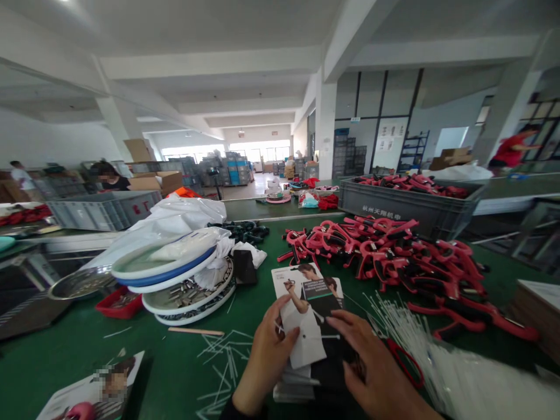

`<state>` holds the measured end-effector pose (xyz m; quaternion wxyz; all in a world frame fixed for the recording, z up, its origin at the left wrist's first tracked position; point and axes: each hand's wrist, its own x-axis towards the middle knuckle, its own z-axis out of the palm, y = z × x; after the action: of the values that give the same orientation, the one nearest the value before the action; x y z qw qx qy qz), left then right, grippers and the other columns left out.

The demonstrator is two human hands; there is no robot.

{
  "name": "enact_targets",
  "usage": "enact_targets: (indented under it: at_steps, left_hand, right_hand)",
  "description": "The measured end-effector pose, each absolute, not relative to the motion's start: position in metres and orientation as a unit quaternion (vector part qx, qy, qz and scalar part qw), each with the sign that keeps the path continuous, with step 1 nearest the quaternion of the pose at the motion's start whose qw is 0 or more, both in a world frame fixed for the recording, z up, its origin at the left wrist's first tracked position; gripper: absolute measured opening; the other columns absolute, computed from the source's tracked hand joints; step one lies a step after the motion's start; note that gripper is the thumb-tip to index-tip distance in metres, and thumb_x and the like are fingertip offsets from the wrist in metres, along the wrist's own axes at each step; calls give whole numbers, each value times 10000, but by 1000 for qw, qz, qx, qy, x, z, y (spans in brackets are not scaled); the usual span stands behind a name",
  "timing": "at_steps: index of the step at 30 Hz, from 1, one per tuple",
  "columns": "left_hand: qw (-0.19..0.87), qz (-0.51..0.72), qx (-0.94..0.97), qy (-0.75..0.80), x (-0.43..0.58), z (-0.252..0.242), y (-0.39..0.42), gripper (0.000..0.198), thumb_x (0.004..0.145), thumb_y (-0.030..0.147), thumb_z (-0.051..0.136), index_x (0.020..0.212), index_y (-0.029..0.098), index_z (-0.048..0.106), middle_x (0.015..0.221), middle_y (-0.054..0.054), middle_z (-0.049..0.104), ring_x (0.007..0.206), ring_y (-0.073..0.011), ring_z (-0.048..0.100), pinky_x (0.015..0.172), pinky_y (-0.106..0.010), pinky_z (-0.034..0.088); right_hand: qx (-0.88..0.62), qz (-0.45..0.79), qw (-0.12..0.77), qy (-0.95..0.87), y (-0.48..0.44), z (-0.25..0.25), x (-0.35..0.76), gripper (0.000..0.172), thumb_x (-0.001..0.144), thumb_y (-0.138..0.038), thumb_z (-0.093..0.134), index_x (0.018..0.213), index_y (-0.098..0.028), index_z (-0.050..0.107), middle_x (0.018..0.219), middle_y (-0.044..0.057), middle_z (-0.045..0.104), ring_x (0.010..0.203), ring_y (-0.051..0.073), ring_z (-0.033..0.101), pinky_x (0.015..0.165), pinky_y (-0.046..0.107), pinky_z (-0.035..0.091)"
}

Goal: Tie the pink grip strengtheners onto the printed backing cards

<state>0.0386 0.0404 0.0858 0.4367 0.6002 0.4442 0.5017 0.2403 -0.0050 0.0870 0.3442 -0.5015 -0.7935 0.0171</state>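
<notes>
My left hand (271,350) pinches a printed card (306,338) between thumb and fingers; its white back faces up. White cable ties stick out of the card, one pointing toward my right hand. My right hand (376,367) hovers just right of the card, fingers apart, nothing visibly gripped. Under both hands lies a stack of printed cards (315,286). A bundle of white cable ties (406,326) is right of my right hand, with red-handled scissors (406,363) partly behind that hand. Loose cable ties (225,367) are scattered left of my left hand.
Red-and-black spring clamps (385,256) are heaped behind, before a grey crate (394,204) of more. On the left, stacked basins (164,274) hold metal parts, beside a red tray (118,304). A card with a red part (100,388) lies front left. Other people stand farther off.
</notes>
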Motion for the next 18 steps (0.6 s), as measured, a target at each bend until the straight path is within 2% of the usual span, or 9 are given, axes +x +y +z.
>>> enact_targets:
  at_steps: [3, 5, 7, 10, 13, 15, 18]
  left_hand:
    - [386, 463, 684, 409, 32, 84, 49, 549, 742, 182, 529, 1280, 172, 415, 1423, -107, 362, 1292, -234, 356, 1050, -375, 320]
    - [345, 423, 727, 417, 29, 84, 54, 574, 748, 173, 512, 1308, 169, 389, 1427, -107, 359, 1316, -232, 314, 1081, -395, 265]
    - [307, 396, 745, 440, 26, 81, 58, 603, 735, 194, 535, 1318, 165, 382, 1414, -117, 379, 1310, -248, 322, 1089, -421, 243]
    - [295, 398, 723, 481, 22, 73, 63, 665, 702, 284, 596, 1319, 153, 385, 1412, -128, 380, 1305, -275, 327, 1092, -446, 223]
    - [352, 398, 662, 528, 19, 64, 65, 728, 668, 396, 643, 1302, 122, 415, 1378, -139, 430, 1277, -297, 369, 1086, -443, 234]
    - [427, 394, 622, 525, 18, 60, 65, 727, 665, 442, 648, 1280, 108, 452, 1321, -138, 499, 1231, -299, 429, 1066, -417, 282]
    - [503, 404, 577, 500, 17, 57, 64, 697, 664, 451, 661, 1256, 122, 498, 1267, -127, 553, 1157, -297, 504, 1003, -378, 376]
  right_hand:
    - [-589, 71, 368, -716, 9, 86, 274, 460, 716, -147, 388, 1156, -178, 519, 1187, 100, 545, 1038, 194, 560, 787, 302, 515]
    - [-651, 63, 302, -694, 28, 86, 298, 397, 765, -198, 393, 1131, -154, 542, 1108, 104, 591, 949, 183, 599, 756, 277, 513]
    - [-677, -5, 176, -715, 52, 88, 320, 384, 792, -219, 420, 1144, -148, 554, 1130, 101, 593, 996, 182, 582, 866, 277, 455]
    - [-709, -49, 122, -693, 93, 96, 351, 363, 773, -138, 468, 1112, -75, 580, 1092, 162, 605, 1064, 233, 545, 935, 316, 387]
    - [-748, -98, 98, -649, 130, 106, 372, 342, 813, -108, 422, 1118, -38, 559, 1113, 228, 565, 1049, 298, 538, 878, 407, 402]
    - [-769, -123, 86, -622, 150, 111, 378, 327, 863, -168, 396, 1121, -36, 548, 1124, 248, 540, 1049, 328, 523, 836, 451, 411]
    - [-778, -133, 59, -611, 173, 109, 374, 333, 866, -332, 490, 1087, -94, 563, 1138, 177, 541, 1091, 313, 486, 848, 477, 409]
